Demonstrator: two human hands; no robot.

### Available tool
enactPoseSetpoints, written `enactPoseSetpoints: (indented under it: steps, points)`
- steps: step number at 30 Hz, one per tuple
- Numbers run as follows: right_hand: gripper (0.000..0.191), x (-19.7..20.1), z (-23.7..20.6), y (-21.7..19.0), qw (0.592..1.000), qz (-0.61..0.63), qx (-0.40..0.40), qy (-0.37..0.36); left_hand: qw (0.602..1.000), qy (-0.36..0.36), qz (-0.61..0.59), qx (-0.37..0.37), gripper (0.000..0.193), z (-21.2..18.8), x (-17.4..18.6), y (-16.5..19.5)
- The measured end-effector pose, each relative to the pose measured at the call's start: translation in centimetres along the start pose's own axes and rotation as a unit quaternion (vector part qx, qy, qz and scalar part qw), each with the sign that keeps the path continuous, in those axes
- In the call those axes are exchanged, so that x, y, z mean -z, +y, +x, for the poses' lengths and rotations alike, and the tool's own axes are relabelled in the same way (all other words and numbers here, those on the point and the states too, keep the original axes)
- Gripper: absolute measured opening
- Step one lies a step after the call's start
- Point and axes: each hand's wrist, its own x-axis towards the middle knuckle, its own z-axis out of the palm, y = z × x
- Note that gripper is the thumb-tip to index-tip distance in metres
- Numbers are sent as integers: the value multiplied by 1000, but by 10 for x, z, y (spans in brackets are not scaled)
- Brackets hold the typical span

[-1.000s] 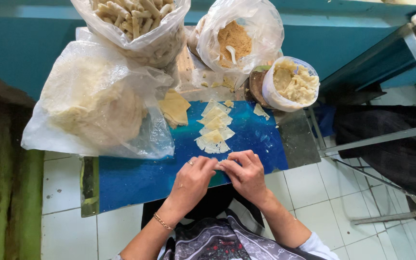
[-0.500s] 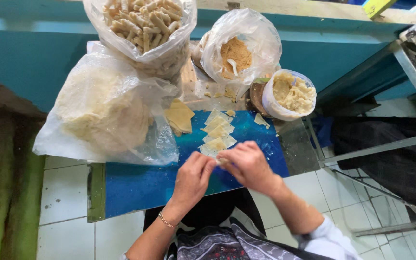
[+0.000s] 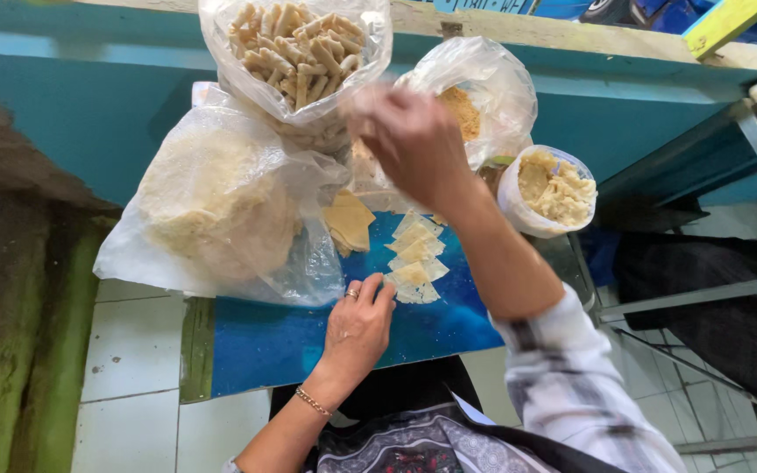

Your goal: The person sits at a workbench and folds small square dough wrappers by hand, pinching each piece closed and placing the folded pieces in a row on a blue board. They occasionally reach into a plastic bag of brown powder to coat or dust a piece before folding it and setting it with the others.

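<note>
Since half a second ago the right hand has lifted away from the left and swung up and forward, so that it now hangs blurred in front of the clear plastic bags at the far side of the blue table top. Seen from the head camera, the left hand rests on the blue surface, fingers loosely curled, their tips touching the near end of the short row of pale, folded square dough wrappers. That row runs lengthwise away from the person, from the left fingertips toward the bags, and the left hand is much the nearer to it. The right hand hovers beyond the row's far end, between the bag of ridged tan finger-shaped snacks and the bag of orange-brown crumbs; motion blur hides whether its fingers are closed or pinching anything. A large clear bag of cream-coloured flat wafers lies at the left, and a small tub of yellowish filling stands at the right.
</note>
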Motion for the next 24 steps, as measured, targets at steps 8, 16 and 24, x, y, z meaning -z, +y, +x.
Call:
enactPoseSetpoints:
  steps: [8, 16, 24]
  points:
    - [16, 41, -192, -52, 968, 89, -183, -149, 999, 11, 30, -14, 11, -1, -2, 5]
    - [16, 42, -229, -58, 954, 135, -253, -90, 1000, 14, 18, 7, 18, -15, 4, 13]
    - [33, 101, -191, 45, 951, -226, -208, 18, 1000, 20, 11, 4, 25, -17, 8, 13]
